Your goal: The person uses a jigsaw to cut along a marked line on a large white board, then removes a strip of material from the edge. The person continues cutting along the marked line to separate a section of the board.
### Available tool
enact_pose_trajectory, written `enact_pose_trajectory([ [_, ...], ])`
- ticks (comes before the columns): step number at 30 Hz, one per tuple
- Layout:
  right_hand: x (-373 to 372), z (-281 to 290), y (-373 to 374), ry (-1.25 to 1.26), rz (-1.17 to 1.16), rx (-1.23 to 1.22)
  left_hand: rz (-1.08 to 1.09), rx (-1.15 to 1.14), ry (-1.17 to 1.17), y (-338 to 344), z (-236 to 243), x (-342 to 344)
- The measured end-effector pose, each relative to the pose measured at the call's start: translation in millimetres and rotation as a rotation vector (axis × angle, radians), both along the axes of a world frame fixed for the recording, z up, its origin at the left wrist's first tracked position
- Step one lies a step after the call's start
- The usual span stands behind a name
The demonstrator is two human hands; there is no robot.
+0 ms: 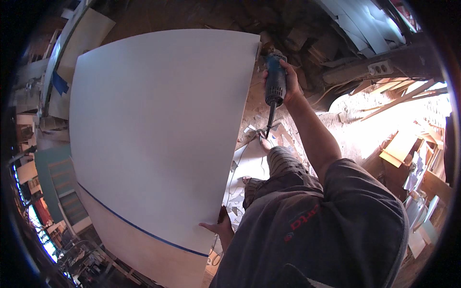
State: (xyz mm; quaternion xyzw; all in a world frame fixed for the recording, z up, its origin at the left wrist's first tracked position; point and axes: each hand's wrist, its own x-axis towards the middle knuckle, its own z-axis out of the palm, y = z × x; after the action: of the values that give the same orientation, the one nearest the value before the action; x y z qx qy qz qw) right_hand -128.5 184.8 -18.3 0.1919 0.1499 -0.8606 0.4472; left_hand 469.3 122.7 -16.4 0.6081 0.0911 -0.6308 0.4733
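My right hand (291, 81) is wrapped round the body of a blue and black corded trim router (275, 77). The tool's head is at the far right corner of a large white panel (158, 129), close against the edge; exact contact there is too dark to tell. Its black cord runs back toward me, past my foot. Low on the panel's right edge lies my left hand (222, 227), its thumb stretched over the white face and its fingers apart along the edge. A dark blue strip (139, 224) crosses the panel's near part, with a paler surface in front of it.
Scraps and offcuts (235, 201) litter the floor by my feet. A beam with a power socket (381, 68) stands at the right, near wood strips (403, 98) in bright light. Boards (86, 38) lean at the far left, and a green panel (55, 177) stands nearer.
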Motion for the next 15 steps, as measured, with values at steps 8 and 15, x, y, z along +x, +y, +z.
enact_pose_trajectory([
  [8,1.2,0.1,1.2,0.070,0.072,0.049,-0.042,-0.146,0.123,6.7,-19.1,5.4],
  [15,29.2,0.1,3.4,0.038,0.078,0.075,-0.090,-0.272,0.231,8.8,-21.2,0.2],
])
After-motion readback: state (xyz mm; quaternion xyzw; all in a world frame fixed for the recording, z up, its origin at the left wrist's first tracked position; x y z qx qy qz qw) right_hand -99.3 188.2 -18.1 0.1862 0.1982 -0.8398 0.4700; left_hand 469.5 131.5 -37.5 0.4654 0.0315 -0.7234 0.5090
